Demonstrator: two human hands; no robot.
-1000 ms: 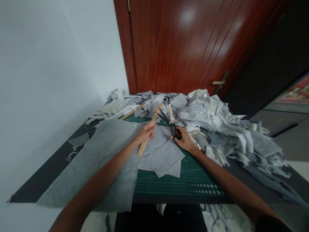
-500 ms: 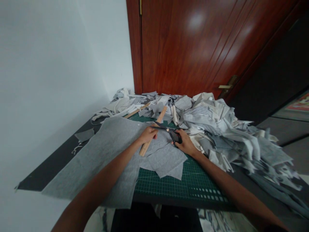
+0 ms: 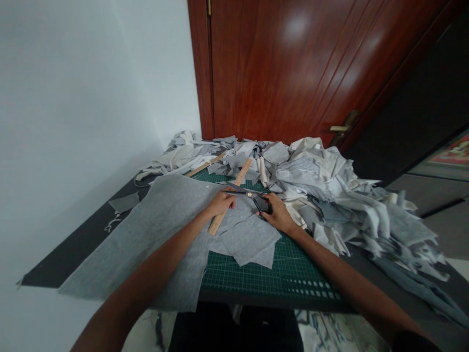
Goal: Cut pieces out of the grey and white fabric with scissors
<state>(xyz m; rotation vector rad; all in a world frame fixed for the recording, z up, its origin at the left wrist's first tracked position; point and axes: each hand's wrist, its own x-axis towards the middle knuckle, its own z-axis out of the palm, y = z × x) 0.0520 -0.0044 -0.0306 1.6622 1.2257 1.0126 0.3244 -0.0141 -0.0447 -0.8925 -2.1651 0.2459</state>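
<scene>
My right hand (image 3: 277,212) is closed round the black handles of a pair of scissors (image 3: 249,194), whose blades point left and stand slightly apart. Their tips reach over the wooden ruler (image 3: 216,224) to the fingers of my left hand (image 3: 221,202). Those fingers are curled at the upper edge of a large grey fabric piece (image 3: 161,215) and appear to pinch it; the exact grip is partly hidden. The ruler lies slanted across the fabric beside my left hand. Smaller grey cut pieces (image 3: 249,242) overlap below the scissors.
A green cutting mat (image 3: 238,281) lies on the dark table (image 3: 54,264). Heaped grey and white scraps (image 3: 322,176) cover the back and right side. A second wooden strip (image 3: 205,165) rests at the back left. A white wall and a brown door (image 3: 271,73) stand behind.
The scissors have shifted slightly left, their blades reaching further across the ruler toward my left hand. My left hand keeps its place on the fabric. The whole view has shifted a little.
</scene>
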